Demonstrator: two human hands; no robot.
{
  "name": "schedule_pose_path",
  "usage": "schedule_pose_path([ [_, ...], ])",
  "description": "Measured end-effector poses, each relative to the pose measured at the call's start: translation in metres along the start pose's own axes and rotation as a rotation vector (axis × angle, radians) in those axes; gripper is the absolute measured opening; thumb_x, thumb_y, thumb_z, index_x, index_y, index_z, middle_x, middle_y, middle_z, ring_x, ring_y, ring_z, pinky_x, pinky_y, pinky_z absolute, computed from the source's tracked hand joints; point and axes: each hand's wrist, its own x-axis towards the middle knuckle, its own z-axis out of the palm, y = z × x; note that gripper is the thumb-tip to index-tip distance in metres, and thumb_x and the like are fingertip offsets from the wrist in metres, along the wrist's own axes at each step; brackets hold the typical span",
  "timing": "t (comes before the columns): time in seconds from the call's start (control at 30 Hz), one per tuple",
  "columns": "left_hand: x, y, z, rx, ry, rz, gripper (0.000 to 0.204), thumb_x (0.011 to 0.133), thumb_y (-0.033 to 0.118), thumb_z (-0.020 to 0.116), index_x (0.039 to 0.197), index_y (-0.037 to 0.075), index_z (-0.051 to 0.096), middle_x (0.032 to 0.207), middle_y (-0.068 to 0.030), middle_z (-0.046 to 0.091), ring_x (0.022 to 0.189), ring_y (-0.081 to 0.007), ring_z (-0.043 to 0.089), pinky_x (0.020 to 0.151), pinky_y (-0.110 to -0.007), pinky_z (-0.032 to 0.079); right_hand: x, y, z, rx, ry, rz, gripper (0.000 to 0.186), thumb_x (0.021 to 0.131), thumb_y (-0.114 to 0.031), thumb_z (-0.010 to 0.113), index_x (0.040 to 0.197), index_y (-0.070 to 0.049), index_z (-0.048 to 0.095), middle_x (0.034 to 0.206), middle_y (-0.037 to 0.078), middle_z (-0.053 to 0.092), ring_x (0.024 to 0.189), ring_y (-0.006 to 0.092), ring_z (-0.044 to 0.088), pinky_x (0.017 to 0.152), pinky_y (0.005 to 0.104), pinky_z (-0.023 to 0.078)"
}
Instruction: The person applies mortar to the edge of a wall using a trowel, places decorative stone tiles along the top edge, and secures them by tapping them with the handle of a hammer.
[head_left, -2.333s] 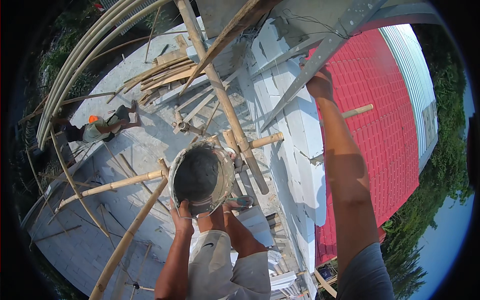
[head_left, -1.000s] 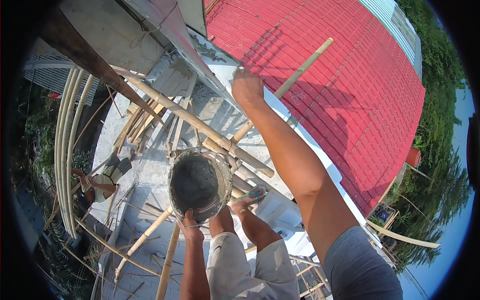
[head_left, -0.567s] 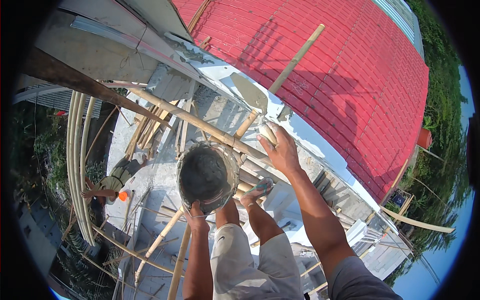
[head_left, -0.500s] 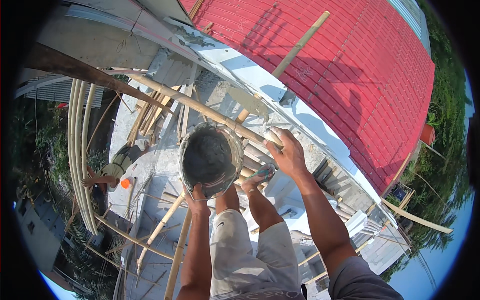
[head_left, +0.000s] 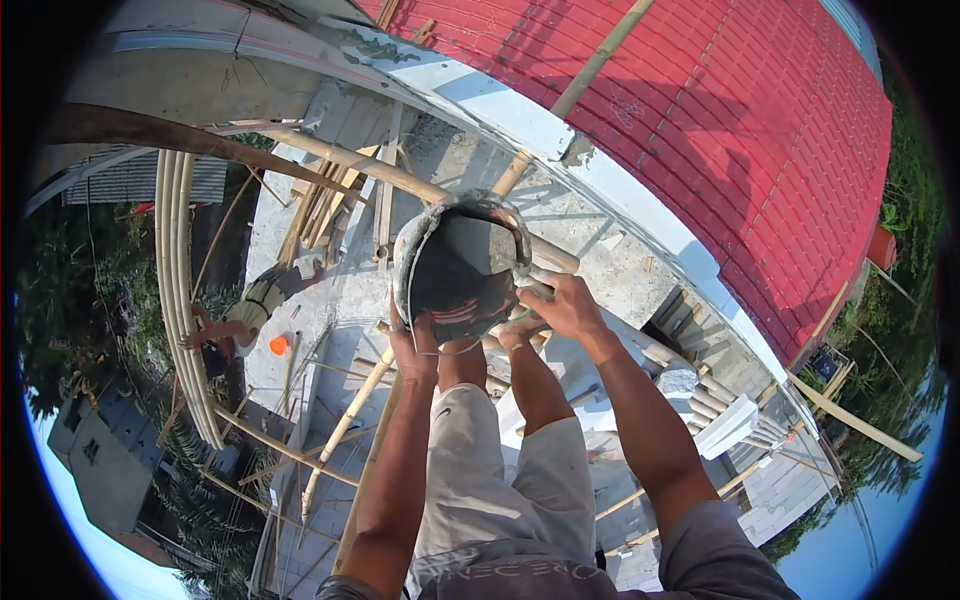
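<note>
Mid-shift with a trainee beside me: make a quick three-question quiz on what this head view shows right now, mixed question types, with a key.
1. Open question: what does the person's bare left hand hold?
2. Multiple choice: where is the pale-handled, mortar-smeared trowel? A, in the left hand; B, in the right hand; C, in neither hand.
3. True or false: the red tiled roof fills much of the view's upper right.

Key: 1, the round, mortar-crusted bucket, by its near side; 2, B; 3, true.
</note>
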Motion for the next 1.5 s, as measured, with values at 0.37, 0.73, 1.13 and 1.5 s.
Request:
schedule_pose_path([
  [0.37, 0.015, -0.012, -0.015, -0.375, 0.123, -0.252, 0.049, 0.085, 0.009, 0.058, 0.134, 0.009, 0.050, 0.114, -0.0075, 0.060, 0.101, -0.0203, 0.058, 0.088, -0.038, 0.049, 0.040, -0.035, -0.074, 0.724, -0.058, -0.234, 0.023, 0.091, -0.017, 0.067, 0.105, 0.000, 0.064, 0.069, 0.003, 0.057, 0.055, 0.0118, 0.053, 0.047, 0.0285, 0.040],
  [0.73, -0.005, -0.021, -0.030, -0.360, 0.220, -0.250, 0.052, 0.084, 0.011, 0.060, 0.135, 0.008, 0.050, 0.115, -0.0067, 0.061, 0.102, -0.0197, 0.057, 0.091, -0.036, 0.046, 0.214, -0.207, -0.073, -0.320, 0.496, -0.242, 0.040, 0.083, -0.041, 0.067, 0.099, -0.004, 0.074, 0.099, 0.020, 0.073, 0.096, 0.0388, 0.069, 0.085, 0.0460, 0.055],
  [1.13, -0.015, -0.027, -0.021, -0.362, 0.187, -0.283, 0.051, 0.084, 0.009, 0.059, 0.134, 0.007, 0.050, 0.116, -0.0071, 0.060, 0.103, -0.0209, 0.057, 0.092, -0.037, 0.046, 0.201, -0.193, -0.078, -0.427, 0.514, -0.250, 0.037, 0.084, -0.036, 0.069, 0.104, -0.005, 0.073, 0.104, 0.021, 0.071, 0.098, 0.0364, 0.069, 0.087, 0.0465, 0.054],
  [1.5, 0.003, -0.026, -0.005, -0.253, 0.007, -0.245, 0.053, 0.086, 0.009, 0.059, 0.138, 0.007, 0.048, 0.113, -0.0061, 0.059, 0.101, -0.0181, 0.055, 0.090, -0.034, 0.046, -0.003, -0.001, -0.039, 0.316, 0.428, -0.349, 0.037, 0.081, -0.026, 0.074, 0.106, 0.000, 0.069, 0.093, 0.020, 0.071, 0.083, 0.0354, 0.070, 0.076, 0.0395, 0.054],
])
